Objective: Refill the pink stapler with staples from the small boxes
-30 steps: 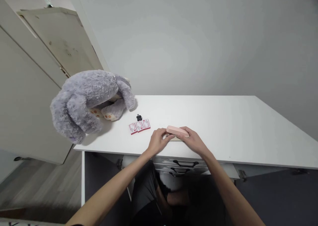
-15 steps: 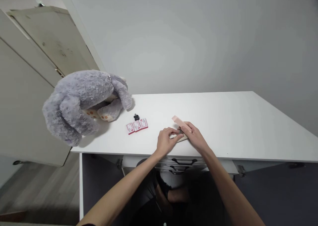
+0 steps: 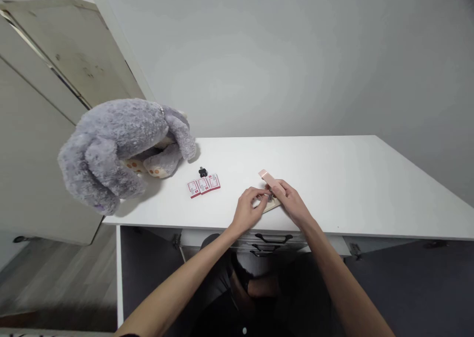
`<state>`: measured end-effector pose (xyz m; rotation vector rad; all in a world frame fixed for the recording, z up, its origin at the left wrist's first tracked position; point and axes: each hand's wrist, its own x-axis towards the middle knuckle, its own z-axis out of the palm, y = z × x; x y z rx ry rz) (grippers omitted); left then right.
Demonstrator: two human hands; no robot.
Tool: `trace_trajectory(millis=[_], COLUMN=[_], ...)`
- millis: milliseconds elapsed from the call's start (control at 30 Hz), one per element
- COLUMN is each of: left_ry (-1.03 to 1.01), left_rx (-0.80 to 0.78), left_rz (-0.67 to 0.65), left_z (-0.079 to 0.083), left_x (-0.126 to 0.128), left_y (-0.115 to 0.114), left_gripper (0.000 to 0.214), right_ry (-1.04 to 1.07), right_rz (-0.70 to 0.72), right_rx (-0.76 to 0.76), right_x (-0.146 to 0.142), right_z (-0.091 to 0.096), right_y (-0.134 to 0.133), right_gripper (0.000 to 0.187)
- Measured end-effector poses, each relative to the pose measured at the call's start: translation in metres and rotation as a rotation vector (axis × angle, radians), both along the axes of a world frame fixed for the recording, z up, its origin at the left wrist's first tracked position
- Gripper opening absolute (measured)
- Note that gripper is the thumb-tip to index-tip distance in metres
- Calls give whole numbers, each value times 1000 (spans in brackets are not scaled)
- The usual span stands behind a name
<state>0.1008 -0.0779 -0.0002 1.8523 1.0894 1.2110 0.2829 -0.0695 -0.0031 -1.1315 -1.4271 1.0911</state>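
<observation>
Pink stapler (image 3: 273, 181), or what looks like one, sits near your worktop's (image 3: 355, 184) front edge, around mid-length, its slim pink arm tilted up off a pale base (image 3: 273, 205). Your right hand (image 3: 293, 205) has its fingers curled round the arm's near end, gripping it. Your left hand (image 3: 251, 209) has thumb and fingertips bunched at the small metal part (image 3: 270, 197) between arm and base; can't tell if they're pinching it or only touching.

Risks: if your right grip loosens, the arm could drop onto your left fingertips. Base could skid if you push hard, since the worktop looks slick. A small metal piece pulled loose could roll over the front edge, which is close.

Materials: stapler smooth, likely plastic, long and narrow with a squared tip. Left of your hands, three flat red-and-white boxes (image 3: 203, 185), cardboard-looking, in a touching row; small black gadget (image 3: 202, 171), lobed, just behind. Shaggy grey-lilac plush toy (image 3: 124, 122) slumps at the worktop's left end, soft and bulky.
</observation>
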Motion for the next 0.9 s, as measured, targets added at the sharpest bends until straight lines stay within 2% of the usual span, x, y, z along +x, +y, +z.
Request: trace_trajectory(millis=[367,567,900], left_ry=[-31,-54,-71], left_rx=[22,-19,-110], left_rz=[-55,-141,-185], left_z=[3,1,-1], left_x=[2,-3,-8], left_y=[-4,-1,3], left_gripper=[6,15,21], right_ry=[31,73,66], right_rz=[73,104,165], right_rx=[-53,-67,-116], right_x=[2,2,3], right_z=[2,1,0], right_y=[-3,-4,-5], right_gripper=[56,60,65])
